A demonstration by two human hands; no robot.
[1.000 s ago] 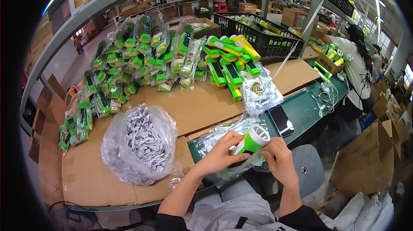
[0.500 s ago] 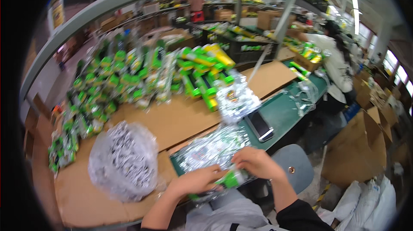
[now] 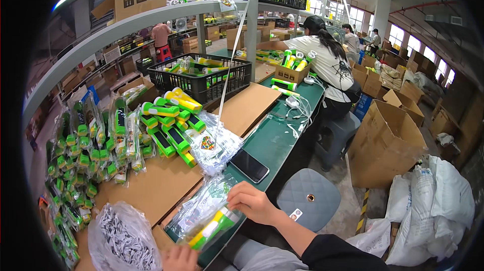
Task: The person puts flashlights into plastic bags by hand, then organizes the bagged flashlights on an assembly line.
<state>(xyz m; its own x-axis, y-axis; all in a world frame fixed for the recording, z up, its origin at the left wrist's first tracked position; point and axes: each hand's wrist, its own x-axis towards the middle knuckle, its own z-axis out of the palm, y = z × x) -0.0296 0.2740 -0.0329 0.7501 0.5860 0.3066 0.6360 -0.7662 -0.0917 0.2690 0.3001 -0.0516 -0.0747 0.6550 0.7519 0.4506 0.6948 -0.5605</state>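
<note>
A green and yellow flashlight (image 3: pixel 214 227) lies slanted at the table's near edge, with clear plastic around it. At its pale upper end, the bent fingers and thumb of my right hand (image 3: pixel 252 203) are closed on the clear plastic bag. My left hand (image 3: pixel 181 259) is at the flashlight's lower end, blurred and cut off by the lower edge, so its grip is unclear. Beneath and beyond the flashlight lie flat clear plastic bags (image 3: pixel 199 205). Left of my hands sits a translucent sack (image 3: pixel 96 238) full of coiled white cords (image 3: pixel 123 238).
A dark phone (image 3: pixel 249 165) lies beyond my right hand. Loose flashlights (image 3: pixel 169 125) are piled beside printed bags (image 3: pixel 214 145); many bagged ones (image 3: pixel 83 155) fill the left. A black crate (image 3: pixel 239 77) stands behind. A grey stool (image 3: pixel 308 195) is at right; a co-worker (image 3: pixel 320 51) sits farther along.
The view has swung to the right and up. My hands now appear lower and farther left, and wider apart along the flashlight; more of the flashlight shows. The co-worker leans over the table.
</note>
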